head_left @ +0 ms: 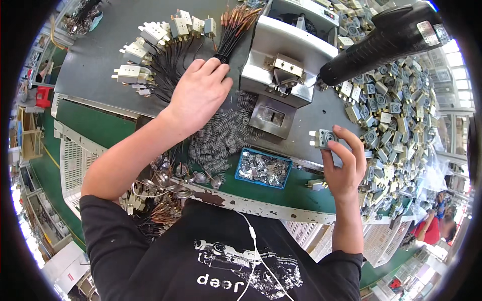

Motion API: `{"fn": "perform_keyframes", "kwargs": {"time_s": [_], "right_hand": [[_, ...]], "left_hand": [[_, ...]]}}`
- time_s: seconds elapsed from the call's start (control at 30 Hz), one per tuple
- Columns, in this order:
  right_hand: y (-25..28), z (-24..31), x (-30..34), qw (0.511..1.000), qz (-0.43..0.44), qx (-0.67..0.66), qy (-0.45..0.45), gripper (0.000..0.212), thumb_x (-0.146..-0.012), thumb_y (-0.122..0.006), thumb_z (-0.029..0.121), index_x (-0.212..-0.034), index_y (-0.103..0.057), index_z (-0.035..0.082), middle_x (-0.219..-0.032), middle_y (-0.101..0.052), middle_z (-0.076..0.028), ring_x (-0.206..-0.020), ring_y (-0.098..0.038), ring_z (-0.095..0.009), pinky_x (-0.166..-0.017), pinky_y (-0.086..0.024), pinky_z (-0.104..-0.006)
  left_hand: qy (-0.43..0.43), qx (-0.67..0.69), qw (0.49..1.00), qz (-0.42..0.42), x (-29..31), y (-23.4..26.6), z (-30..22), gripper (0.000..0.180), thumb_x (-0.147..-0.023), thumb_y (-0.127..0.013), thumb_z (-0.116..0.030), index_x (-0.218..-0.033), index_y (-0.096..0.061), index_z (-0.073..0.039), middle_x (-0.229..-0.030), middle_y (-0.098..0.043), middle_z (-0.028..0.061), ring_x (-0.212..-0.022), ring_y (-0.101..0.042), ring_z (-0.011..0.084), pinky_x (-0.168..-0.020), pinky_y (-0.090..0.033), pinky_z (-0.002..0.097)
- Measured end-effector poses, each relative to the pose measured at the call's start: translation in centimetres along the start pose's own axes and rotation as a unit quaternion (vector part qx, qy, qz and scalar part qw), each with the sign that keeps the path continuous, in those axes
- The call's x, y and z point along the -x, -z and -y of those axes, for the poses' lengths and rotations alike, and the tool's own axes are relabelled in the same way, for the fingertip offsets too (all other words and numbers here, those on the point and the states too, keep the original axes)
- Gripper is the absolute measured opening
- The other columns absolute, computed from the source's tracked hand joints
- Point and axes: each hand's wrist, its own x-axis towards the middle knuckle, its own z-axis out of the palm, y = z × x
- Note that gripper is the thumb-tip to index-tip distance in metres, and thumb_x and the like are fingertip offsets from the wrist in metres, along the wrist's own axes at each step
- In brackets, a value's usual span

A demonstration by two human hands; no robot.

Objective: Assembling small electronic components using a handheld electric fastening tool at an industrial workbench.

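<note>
Head view — right hand pinches a grey plug at its fingertips.

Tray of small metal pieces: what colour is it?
The tray is blue; it shows best in the head view.

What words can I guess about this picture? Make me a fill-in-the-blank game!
1. The hand holding a plug piece is the ____ one.
2. Near the left hand, the bundled wires have copper-coloured tips and ____ bodies.
3. The little tray of metal bits is coloured ____.

Missing words: right; black; blue.
</note>
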Motion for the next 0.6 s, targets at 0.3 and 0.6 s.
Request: {"fn": "perform_keyframes", "kwargs": {"time_s": [0.3, 0.6], "right_hand": [[-2.0, 1.3, -2.1, 0.992, 0.125, -0.028, -0.011, 0.047, -0.067, -0.082, -0.004, -0.109, -0.063, 0.009, -0.114, -0.066, -0.012, -0.092, -0.066, -0.031, -0.077, -0.055, -0.0392], [-4.9, 0.9, -2.9, 0.985, 0.168, -0.031, -0.037, 0.033, -0.075, -0.078, 0.002, -0.106, -0.067, 0.007, -0.116, -0.069, -0.011, -0.096, -0.066, -0.031, -0.081, -0.054, -0.0405]], "left_hand": [[0.007, 0.042, 0.999, -0.009, -0.4, -0.7, 0.8, 0.019, -0.079, -0.067, -0.011, -0.096, -0.064, -0.004, -0.109, -0.063, 0.0057, -0.105, -0.058, 0.0237, -0.089, -0.045, 0.0364], [0.043, 0.306, 0.950, -0.051, 0.3, 2.5, 1.6, 0.017, -0.086, -0.070, -0.012, -0.097, -0.060, -0.005, -0.088, -0.065, 0.0092, -0.087, -0.065, 0.0272, -0.082, -0.050, 0.0400]]}}
